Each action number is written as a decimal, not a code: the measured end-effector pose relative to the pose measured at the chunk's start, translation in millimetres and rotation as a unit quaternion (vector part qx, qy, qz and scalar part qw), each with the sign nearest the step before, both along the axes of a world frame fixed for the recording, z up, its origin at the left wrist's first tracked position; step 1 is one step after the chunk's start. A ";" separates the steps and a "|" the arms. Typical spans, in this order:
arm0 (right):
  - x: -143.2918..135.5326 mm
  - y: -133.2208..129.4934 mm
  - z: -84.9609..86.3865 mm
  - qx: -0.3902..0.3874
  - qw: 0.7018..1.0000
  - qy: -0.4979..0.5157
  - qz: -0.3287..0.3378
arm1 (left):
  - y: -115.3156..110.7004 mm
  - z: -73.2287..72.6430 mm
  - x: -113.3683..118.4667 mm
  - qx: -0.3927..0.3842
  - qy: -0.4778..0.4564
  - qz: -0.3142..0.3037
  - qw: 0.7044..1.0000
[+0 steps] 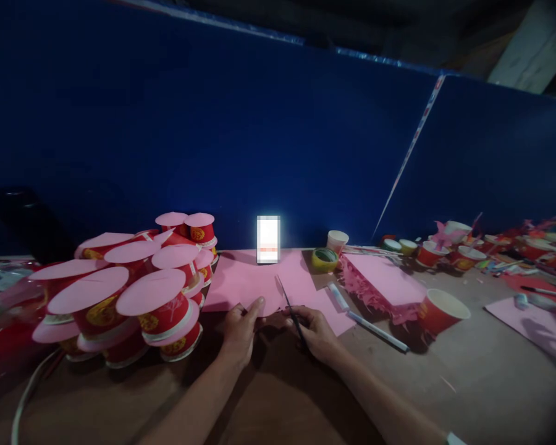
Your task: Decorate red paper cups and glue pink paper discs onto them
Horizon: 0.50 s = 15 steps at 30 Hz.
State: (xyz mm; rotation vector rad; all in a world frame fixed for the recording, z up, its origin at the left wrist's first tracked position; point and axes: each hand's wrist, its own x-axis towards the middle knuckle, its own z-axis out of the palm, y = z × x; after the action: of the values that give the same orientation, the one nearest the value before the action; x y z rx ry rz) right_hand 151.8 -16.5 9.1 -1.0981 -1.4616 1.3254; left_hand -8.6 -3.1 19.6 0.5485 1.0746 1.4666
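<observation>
In the head view my left hand (241,330) is closed on pink paper (271,303), its thumb lying on top near the paper's lower edge. My right hand (317,334) is wrapped round a pair of dark scissors (295,318). Their blades point up and away, over the pink paper just right of my left thumb. Whether the blades are parted is too dim to tell. Larger pink sheets (231,278) lie flat on the table behind both hands, and the held piece blends into them.
Stacked red paper cups (164,321) topped with pink discs stand at left. A bright screen (269,238) leans by the blue partition (259,123). To the right are a tape roll (325,259), a marker (377,332), a pink paper stack (384,278) and a red cup (442,314).
</observation>
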 end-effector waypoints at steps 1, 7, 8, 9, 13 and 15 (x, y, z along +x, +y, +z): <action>0.0 -0.1 0.2 -0.002 1.000 0.003 0.001 | 0.1 -0.2 -0.1 0.000 0.002 0.002 1.000; -0.3 -0.7 3.3 0.000 1.000 0.005 -0.001 | 1.6 -3.6 -1.3 0.002 0.011 -0.008 1.000; -0.2 -0.8 4.0 0.002 1.000 0.005 0.000 | 1.7 -4.2 -1.4 0.004 0.012 -0.012 1.000; -0.1 -0.9 4.7 0.003 1.000 0.005 0.001 | 1.6 -4.7 -1.4 0.006 0.015 -0.014 1.000; 0.4 -1.1 7.0 0.011 1.000 0.000 0.002 | 0.9 -6.6 -0.9 0.012 0.038 -0.024 0.999; 0.5 -1.1 7.5 0.025 1.000 -0.002 -0.002 | 0.8 -7.8 -0.8 0.013 0.047 -0.034 0.998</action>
State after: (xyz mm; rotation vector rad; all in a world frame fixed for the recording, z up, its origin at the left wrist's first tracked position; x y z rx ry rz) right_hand 152.3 -17.6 16.5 -1.0714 -1.4868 1.2768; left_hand -9.3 -2.3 11.8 0.6714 1.1014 1.4076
